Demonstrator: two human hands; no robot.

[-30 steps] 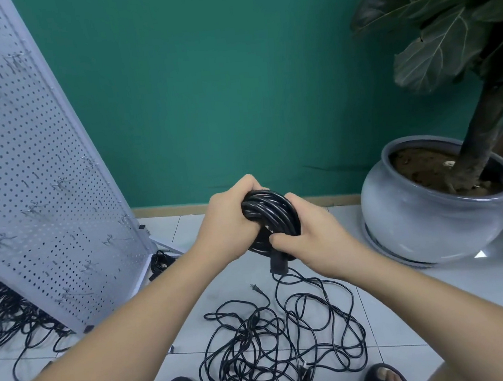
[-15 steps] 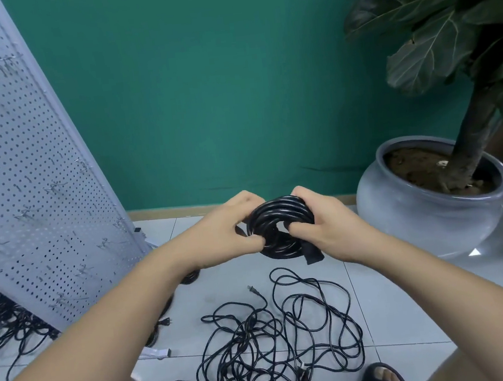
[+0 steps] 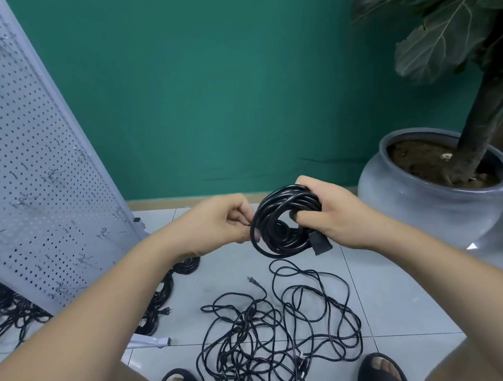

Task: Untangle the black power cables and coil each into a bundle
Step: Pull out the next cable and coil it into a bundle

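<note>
A person's right hand [image 3: 338, 212] grips a coiled black cable bundle [image 3: 282, 233] above the tiled floor [image 3: 394, 293], fingers curled through the ring, with the plug end [image 3: 321, 242] poking out below the palm. The left hand [image 3: 224, 221], fingers curled, meets the coil's left rim; whether it pinches cannot be told. Half a second earlier both hands clasped the coil closely; now it sits further right, its ring facing up. A tangled cable pile [image 3: 278, 336] lies on the floor below.
</note>
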